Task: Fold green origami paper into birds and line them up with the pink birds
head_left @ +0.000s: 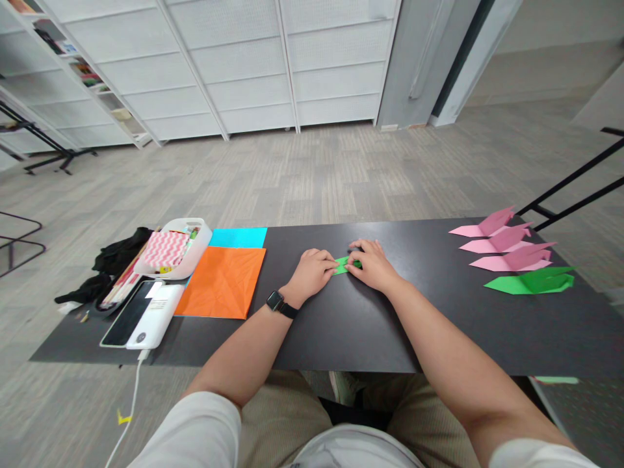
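A small folded piece of green paper [342,265] lies on the dark table in front of me, partly covered by my fingers. My left hand [314,273], with a black watch on its wrist, pinches the paper's left end. At the right end, my right hand [369,265] has its thumb and index finger closed on the paper, the other fingers curled above. Three pink folded paper cranes [511,261] and one green paper crane [531,282] stand in a row at the table's right side.
Orange paper sheets [221,283] and blue paper [238,237] lie left of my hands. Farther left are a white basket [197,250] with small items, a phone [127,315], a white power bank [156,315] with a cable, and black cloth [119,250]. The table [429,325] has its near edge at my lap.
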### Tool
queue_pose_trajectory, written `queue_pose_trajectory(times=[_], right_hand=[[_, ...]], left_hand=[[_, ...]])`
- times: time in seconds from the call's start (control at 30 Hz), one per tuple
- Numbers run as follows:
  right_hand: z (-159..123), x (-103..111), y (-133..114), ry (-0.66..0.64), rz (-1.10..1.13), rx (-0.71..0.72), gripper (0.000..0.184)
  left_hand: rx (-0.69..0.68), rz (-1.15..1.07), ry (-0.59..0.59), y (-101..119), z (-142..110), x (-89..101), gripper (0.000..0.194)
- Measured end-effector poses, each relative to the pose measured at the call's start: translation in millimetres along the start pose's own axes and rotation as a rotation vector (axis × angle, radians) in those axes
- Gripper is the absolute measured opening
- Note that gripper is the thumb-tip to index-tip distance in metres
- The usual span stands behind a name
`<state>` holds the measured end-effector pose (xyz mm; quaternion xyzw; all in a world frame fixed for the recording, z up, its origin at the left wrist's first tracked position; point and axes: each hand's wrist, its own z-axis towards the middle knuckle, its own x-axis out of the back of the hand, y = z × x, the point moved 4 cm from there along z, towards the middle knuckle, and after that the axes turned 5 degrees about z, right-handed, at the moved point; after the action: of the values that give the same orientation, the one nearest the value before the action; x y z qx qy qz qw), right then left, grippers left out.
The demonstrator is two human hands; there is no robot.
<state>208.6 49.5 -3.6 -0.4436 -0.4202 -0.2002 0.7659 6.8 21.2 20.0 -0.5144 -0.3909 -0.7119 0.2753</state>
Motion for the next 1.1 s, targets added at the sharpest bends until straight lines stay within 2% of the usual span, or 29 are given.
queue_pose_trajectory(times=[0.2,0.53,0.77,0.9,1.1], right_hand=[[0.1,0.0,-0.6,0.014,0.01,-0.004,0.005],[-0.2,3.2,-5.9,0.005,0.033,-0.037,0.013],[0.8,3.9,-15.5,0.012,-0.004,-0.044,0.032],[0.0,2.9,-5.7,0.003,-0.053,-0.114,0.045],[-5.3,10.9,25.7,0.007,-0.103,-0.212,0.056]], left_hand=[[0.005,0.003,0.004,0.6,0.2,0.5,0.021],[0.024,0.023,0.037,1.6,-0.3,-1.7,0.023],[0.046,0.015,0.061,-2.3,0.9,-9.0,0.021],[0.053,0.01,0.053,-3.3,0.9,-9.4,0.02],[0.045,0.0,0.056,-5.2,1.0,-10.2,0.02]])
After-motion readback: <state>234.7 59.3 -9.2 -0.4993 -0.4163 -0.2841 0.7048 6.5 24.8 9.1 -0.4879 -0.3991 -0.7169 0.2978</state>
